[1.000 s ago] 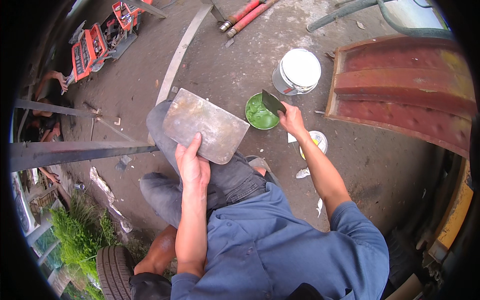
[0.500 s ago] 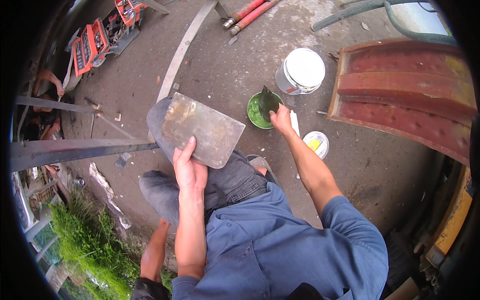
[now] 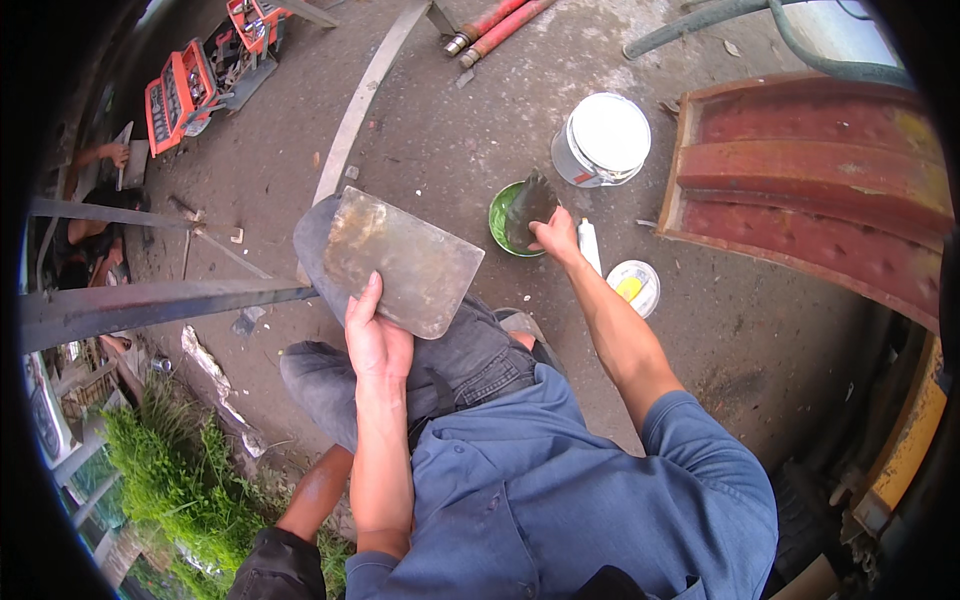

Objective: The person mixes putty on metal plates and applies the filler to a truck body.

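My left hand [image 3: 380, 338] grips the lower edge of a flat, worn metal plate [image 3: 405, 262], its thumb lying on top. The plate has rounded corners and brownish stains, and rests over my bent knee. In my right hand [image 3: 557, 240] is a dark, thin spreader [image 3: 530, 208], tilted with its blade over a small round bowl [image 3: 494, 222]. Green paste coats the inside of the bowl, partly hidden behind the blade. A white tube [image 3: 588, 246] lies just right of my right hand. Near my right forearm sits a round white lid [image 3: 645, 292] with a yellow patch.
A white bucket [image 3: 608, 140] stands beyond the bowl. Right of it lies a rusty red ribbed metal panel [image 3: 800, 180]. Red cylinders [image 3: 505, 32] and an orange toolbox [image 3: 180, 95] are farther off. A metal bar [image 3: 160, 305] crosses at left, near another person's arm [image 3: 100, 155].
My right hand and the spreader have shifted slightly left over the bowl, and the blade has turned. The plate has tilted a little. At left, the other person's arm and the lower-left leg have moved.
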The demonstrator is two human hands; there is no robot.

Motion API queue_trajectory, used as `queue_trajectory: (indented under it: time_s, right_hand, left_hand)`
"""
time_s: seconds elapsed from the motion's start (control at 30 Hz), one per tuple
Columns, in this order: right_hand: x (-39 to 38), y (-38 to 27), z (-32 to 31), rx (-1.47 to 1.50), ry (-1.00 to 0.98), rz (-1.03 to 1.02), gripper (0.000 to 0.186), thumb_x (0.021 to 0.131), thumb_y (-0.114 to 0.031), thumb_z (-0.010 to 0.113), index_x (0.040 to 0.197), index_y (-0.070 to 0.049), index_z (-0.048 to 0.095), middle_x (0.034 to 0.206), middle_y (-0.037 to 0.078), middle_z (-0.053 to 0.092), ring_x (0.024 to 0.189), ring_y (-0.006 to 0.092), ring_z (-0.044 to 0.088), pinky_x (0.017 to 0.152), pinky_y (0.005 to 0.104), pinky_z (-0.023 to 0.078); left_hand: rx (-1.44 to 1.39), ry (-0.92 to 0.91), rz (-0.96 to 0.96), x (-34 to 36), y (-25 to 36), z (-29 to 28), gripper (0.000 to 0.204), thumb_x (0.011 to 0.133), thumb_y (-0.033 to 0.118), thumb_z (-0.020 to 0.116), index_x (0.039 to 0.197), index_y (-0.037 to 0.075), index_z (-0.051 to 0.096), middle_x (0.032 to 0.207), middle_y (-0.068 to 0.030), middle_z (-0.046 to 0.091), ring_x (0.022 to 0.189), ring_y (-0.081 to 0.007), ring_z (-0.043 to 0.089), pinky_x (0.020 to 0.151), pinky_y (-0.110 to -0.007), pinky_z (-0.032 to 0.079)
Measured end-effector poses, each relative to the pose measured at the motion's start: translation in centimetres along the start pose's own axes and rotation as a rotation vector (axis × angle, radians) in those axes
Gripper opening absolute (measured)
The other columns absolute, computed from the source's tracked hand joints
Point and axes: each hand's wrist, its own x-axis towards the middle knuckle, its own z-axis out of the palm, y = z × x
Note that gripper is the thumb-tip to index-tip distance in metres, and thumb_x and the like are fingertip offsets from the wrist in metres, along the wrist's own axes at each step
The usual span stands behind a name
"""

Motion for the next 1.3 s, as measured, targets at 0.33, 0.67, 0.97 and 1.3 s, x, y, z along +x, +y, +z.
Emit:
queue_trajectory:
  time_s: [0.33, 0.67, 0.97, 1.3]
  right_hand:
    - [-1.1, 0.1, 0.5, 0.274, 0.043, 0.050, 0.032, 0.080, 0.006, 0.061, 0.113, 0.008, 0.059, 0.102, 0.016, 0.067, 0.083, 0.0272, 0.069, 0.055, 0.0347, 0.063]
    - [-1.9, 3.1, -0.2, 0.814, -0.019, 0.178, 0.035, 0.084, 0.006, 0.058, 0.118, 0.006, 0.052, 0.105, 0.018, 0.064, 0.084, 0.0305, 0.070, 0.061, 0.0374, 0.064]
    - [-6.4, -0.6, -2.9, 0.969, -0.104, -0.023, 0.044, 0.086, 0.002, 0.060, 0.128, 0.000, 0.048, 0.111, 0.015, 0.064, 0.089, 0.0264, 0.070, 0.064, 0.0363, 0.064]
    - [-13.2, -10.7, -7.1, 0.875, -0.180, -0.340, 0.036, 0.087, 0.001, 0.061, 0.122, 0.007, 0.054, 0.108, 0.016, 0.067, 0.089, 0.0262, 0.071, 0.066, 0.0369, 0.065]
  left_hand:
    - [-0.068, 0.041, -0.070, 0.3, 0.4, 0.3, 0.040, 0.102, 0.022, 0.050, 0.137, 0.004, 0.046, 0.136, -0.0095, 0.054, 0.126, -0.0277, 0.051, 0.111, -0.046, 0.037]
    - [-0.031, 0.025, -0.069, 0.4, 0.3, -0.6, 0.040, 0.098, 0.013, 0.053, 0.136, 0.003, 0.048, 0.134, -0.0107, 0.056, 0.125, -0.0285, 0.052, 0.110, -0.046, 0.038]
    - [0.007, 0.038, 0.005, -0.3, 0.2, 0.6, 0.040, 0.092, 0.002, 0.059, 0.130, 0.000, 0.049, 0.126, -0.0123, 0.059, 0.118, -0.0253, 0.056, 0.104, -0.042, 0.044]
    - [0.151, -0.009, 0.052, 0.0, -1.5, 1.7, 0.036, 0.092, -0.002, 0.059, 0.128, 0.000, 0.051, 0.124, -0.0127, 0.061, 0.114, -0.0231, 0.060, 0.100, -0.038, 0.047]
